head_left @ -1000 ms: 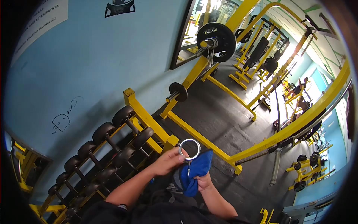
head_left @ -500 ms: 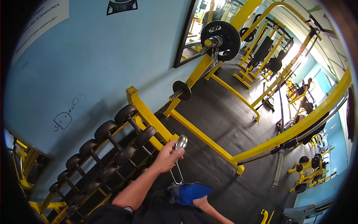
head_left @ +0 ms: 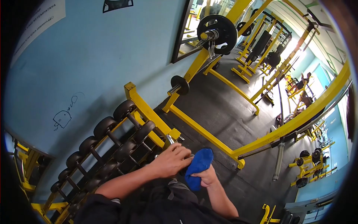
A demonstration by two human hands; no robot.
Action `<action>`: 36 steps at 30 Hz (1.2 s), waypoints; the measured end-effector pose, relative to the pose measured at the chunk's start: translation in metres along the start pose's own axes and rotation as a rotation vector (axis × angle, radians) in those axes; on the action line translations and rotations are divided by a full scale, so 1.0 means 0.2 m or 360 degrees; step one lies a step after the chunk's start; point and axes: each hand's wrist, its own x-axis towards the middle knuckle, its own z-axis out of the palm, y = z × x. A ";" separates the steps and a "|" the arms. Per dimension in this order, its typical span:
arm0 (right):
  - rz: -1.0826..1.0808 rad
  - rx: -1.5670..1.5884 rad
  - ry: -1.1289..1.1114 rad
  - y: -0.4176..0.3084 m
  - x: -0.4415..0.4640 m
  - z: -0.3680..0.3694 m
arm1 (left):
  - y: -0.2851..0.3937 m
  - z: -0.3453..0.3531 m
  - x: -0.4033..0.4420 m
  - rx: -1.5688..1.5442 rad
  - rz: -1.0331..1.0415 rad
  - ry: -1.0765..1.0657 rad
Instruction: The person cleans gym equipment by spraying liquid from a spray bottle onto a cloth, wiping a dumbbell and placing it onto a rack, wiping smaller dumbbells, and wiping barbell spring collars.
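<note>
My left hand (head_left: 171, 160) is closed around a shiny metal barbell spring collar (head_left: 170, 139). Only the end of the collar shows above the fingers; the rest is hidden by the hand. Close by on the right, my right hand (head_left: 207, 177) grips a blue cloth (head_left: 200, 164), which is bunched and folded upward. The fingertips of my left hand come right up to the cloth's left edge; whether they touch it I cannot tell.
A rack of black dumbbells (head_left: 105, 127) stands to the left along the blue wall (head_left: 112, 48). Ahead is a yellow frame (head_left: 201, 130) on the black rubber floor, with a plate-loaded barbell (head_left: 223, 35). A bar sleeve (head_left: 278, 160) juts out at right. A person (head_left: 304, 82) is far off.
My right hand has come up with the blue cloth, beside my left hand. My left hand has turned over and lowered slightly, covering most of the collar.
</note>
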 end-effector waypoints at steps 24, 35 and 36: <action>-0.0769 -0.0769 0.0210 0.17 0.04 0.07 | 0.00 -0.01 0.17 -0.3004 -0.1470 0.1216; -0.0723 0.0298 -0.0271 0.27 0.04 -0.05 | 0.07 0.13 0.17 -0.2987 -0.1640 0.0559; -0.0719 0.0304 -0.0275 0.19 0.03 0.00 | 0.09 0.10 0.17 -0.3068 -0.1737 0.0458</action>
